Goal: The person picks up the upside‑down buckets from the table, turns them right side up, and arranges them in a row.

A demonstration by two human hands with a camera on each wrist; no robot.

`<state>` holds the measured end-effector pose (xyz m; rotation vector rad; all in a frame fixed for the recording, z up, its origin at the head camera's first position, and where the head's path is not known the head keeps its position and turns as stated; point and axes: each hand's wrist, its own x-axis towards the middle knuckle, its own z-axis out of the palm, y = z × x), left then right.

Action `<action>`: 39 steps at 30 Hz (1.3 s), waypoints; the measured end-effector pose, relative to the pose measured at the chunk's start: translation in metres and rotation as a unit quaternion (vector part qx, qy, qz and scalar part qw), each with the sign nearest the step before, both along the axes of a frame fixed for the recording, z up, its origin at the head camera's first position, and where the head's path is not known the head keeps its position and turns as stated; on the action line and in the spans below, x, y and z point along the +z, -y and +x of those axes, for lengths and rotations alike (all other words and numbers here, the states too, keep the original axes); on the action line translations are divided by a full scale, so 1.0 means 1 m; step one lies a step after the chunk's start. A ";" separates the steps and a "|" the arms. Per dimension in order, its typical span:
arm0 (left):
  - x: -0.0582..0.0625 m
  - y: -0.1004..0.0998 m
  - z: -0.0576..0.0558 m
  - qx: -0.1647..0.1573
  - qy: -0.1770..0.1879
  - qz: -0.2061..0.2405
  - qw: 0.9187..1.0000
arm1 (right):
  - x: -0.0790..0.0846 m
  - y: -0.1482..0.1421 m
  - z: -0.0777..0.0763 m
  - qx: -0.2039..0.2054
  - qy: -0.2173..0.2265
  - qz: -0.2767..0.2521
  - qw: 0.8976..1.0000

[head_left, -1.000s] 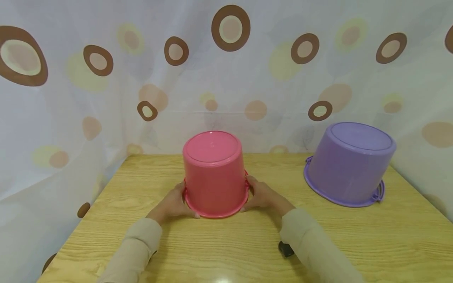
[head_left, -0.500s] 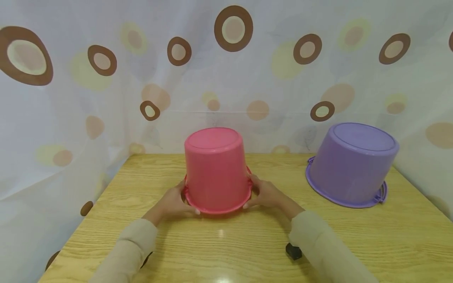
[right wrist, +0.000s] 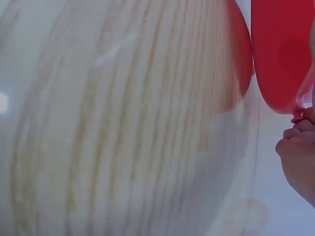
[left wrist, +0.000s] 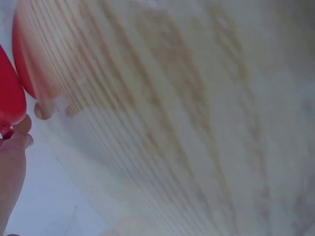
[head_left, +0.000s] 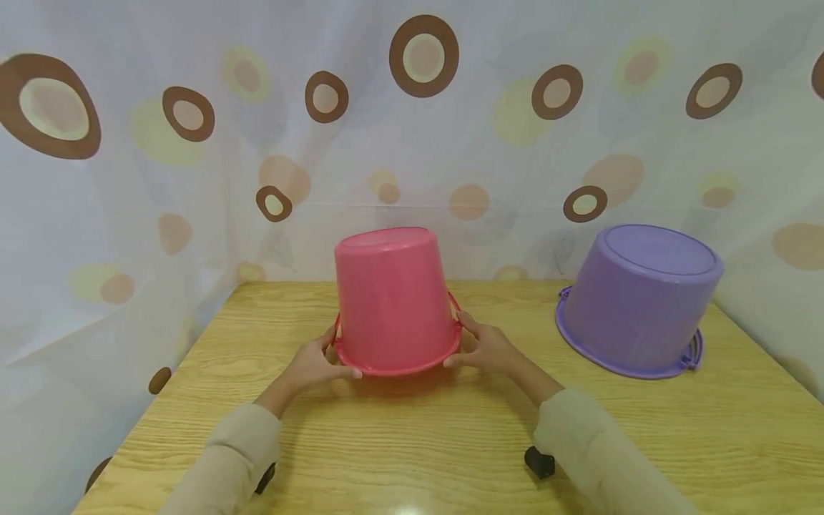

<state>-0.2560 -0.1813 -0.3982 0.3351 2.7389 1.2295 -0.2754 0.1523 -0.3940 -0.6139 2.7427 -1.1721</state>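
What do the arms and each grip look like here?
They are a person's. The left grip and right grip are bare, with no gloves. The left sleeve and right sleeve are plain pale beige. A small left black piece and right black piece show beside them; I cannot tell what they are. No cables show.

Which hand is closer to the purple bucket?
The right hand. It grips the side of the pink bucket that faces the purple bucket, with a gap between. The left hand grips the opposite side, farther away.
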 end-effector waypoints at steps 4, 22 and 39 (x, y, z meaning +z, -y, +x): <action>0.001 0.001 0.001 0.007 0.005 0.030 1.000 | 0.001 0.003 0.002 -0.005 -0.009 -0.033 0.999; 0.011 -0.015 0.004 0.076 -0.025 0.222 0.972 | 0.002 0.017 0.004 -0.104 -0.213 -0.093 0.967; 0.045 -0.038 -0.006 0.259 -0.236 0.285 0.892 | 0.047 0.044 0.009 -0.161 -0.350 -0.235 0.892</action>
